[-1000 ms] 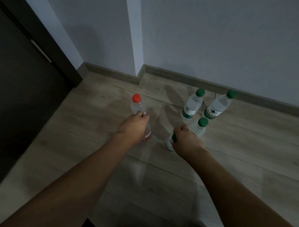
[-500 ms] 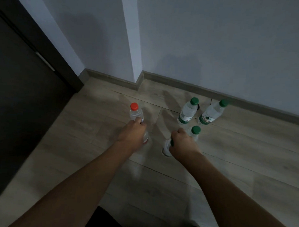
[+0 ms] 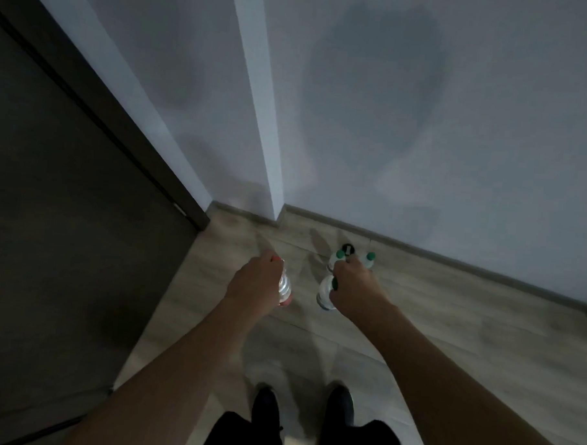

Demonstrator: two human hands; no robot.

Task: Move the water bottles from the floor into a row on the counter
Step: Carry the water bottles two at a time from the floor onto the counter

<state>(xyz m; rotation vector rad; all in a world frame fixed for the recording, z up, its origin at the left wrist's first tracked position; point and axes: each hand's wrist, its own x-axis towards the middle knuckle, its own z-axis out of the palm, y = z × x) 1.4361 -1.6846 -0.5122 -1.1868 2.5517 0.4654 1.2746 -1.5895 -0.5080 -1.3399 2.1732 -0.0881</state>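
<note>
My left hand (image 3: 254, 286) grips a clear water bottle with a red cap (image 3: 285, 287), lifted off the wooden floor (image 3: 449, 313). A clear bottle with a green label (image 3: 326, 292) is held in my right hand (image 3: 353, 285), also above the floor. Beyond my right hand two more green-capped bottles (image 3: 369, 257) stand on the floor near the skirting, partly hidden by my knuckles. No counter is in view.
A dark door (image 3: 50, 211) fills the left side. Grey walls meet at a protruding corner (image 3: 265, 137) straight ahead. My two dark shoes (image 3: 304, 401) stand on the floor below. A small dark round object (image 3: 347, 249) lies by the standing bottles.
Both hands have lifted their bottles off the floor. The view has risen and pulled back from the floor, so my shoes now show at the bottom.
</note>
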